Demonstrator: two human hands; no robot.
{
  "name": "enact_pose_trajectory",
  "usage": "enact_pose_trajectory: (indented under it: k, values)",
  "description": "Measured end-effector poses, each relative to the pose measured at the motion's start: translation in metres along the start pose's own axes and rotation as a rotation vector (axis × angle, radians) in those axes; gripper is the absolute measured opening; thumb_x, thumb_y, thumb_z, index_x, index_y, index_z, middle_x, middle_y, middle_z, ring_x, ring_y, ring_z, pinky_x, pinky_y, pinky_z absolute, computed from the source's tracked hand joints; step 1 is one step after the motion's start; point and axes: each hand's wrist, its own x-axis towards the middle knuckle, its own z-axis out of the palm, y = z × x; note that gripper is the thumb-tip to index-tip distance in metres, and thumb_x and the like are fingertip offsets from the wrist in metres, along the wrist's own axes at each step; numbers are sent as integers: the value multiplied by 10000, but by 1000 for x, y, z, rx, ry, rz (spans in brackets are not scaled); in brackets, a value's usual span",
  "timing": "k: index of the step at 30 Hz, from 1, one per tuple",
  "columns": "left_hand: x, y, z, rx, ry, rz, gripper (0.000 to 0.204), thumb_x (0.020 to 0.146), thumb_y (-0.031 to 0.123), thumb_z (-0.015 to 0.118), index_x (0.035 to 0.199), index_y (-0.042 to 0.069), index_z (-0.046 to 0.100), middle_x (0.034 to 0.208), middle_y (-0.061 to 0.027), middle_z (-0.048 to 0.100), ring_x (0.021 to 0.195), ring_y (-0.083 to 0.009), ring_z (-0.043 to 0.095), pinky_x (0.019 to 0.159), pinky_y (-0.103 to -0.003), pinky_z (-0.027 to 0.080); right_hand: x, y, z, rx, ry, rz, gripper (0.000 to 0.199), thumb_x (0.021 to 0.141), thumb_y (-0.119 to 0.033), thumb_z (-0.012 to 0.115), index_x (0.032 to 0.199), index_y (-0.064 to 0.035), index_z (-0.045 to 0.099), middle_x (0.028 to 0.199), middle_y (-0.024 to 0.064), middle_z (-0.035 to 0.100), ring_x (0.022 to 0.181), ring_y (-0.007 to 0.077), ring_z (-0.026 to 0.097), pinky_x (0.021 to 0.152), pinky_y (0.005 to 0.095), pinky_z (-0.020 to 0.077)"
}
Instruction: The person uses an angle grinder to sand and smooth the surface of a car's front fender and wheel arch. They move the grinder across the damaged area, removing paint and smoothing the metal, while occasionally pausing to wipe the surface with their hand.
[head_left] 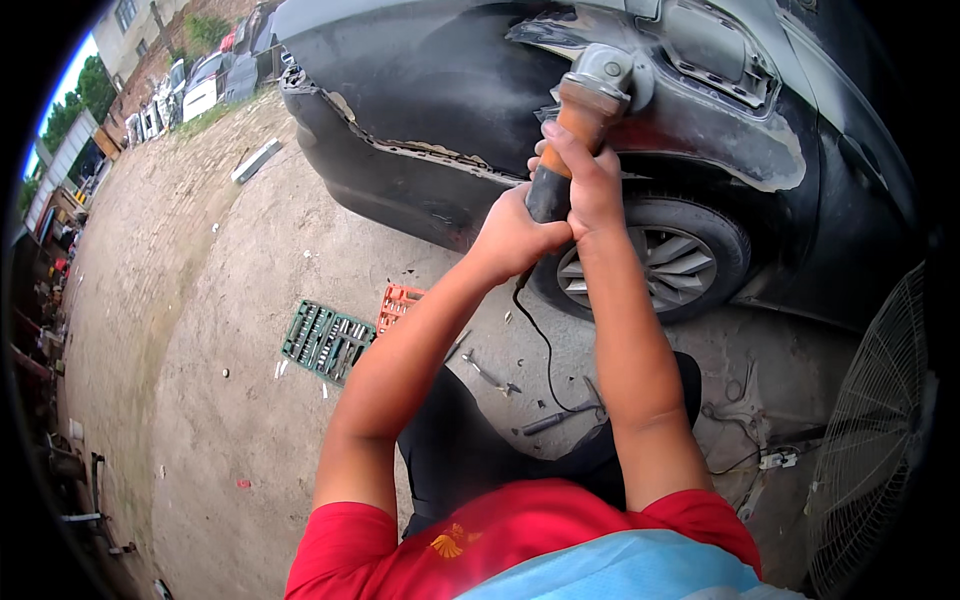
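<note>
Two hands gripped one angle grinder in the upper centre of the frame: the left hand was clamped round its dark lower body, the right hand closed on the orange part above. Its head met the black car's sanded rear wing. One wheel showed at centre right. On the ground at centre left lay one green socket tray and one orange tray; one fan stood at lower right.
</note>
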Motion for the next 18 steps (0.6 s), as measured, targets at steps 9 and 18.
enact_pose_trajectory:
  k: [9, 18]
  values:
    - [-1, 12, -7, -5, -40, 18, 363, 828, 228, 853, 1054, -4, 691, 891, -38, 724, 771, -116, 670, 714, -305, 546, -3, 3, 1, 85, 116, -24, 467, 884, -303, 893, 1167, -17, 655, 919, 115, 723, 766, 215, 748, 713, 338, 610]
    - [-6, 15, -8, -58, -27, -25, 323, 839, 225, 833, 1031, 3, 701, 883, -19, 708, 779, -98, 649, 711, -289, 525, -4, -1, 14, 22, 50, -1, 461, 875, -328, 914, 1132, -25, 680, 942, 103, 721, 779, 202, 739, 732, 330, 605]
